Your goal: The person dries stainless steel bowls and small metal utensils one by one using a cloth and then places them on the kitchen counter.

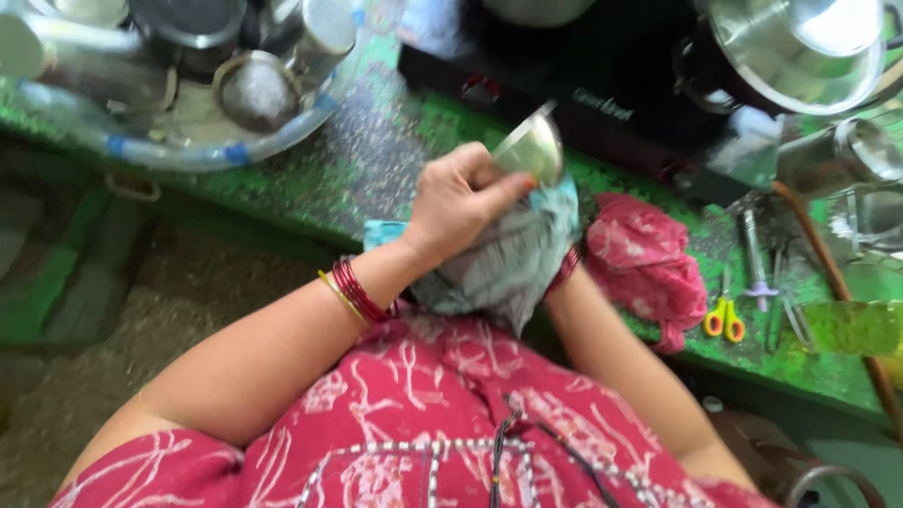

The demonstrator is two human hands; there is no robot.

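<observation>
My left hand (458, 199) grips the rim of a small steel cup (532, 148) that is tilted on its side above the green counter. A grey-blue cloth (513, 259) is bunched under and around the cup. My right hand is hidden inside that cloth; only its wrist with red bangles (565, 268) shows. Red and gold bangles sit on my left wrist (356, 292). Both arms reach out from my red patterned top at the bottom of the view.
A plastic tub (179, 150) with several steel vessels stands at the back left. A black stove (602, 94) carries a steel pot (800, 52) at the back right. A pink cloth (649, 263), orange-handled scissors (724, 318) and utensils lie on the counter's right.
</observation>
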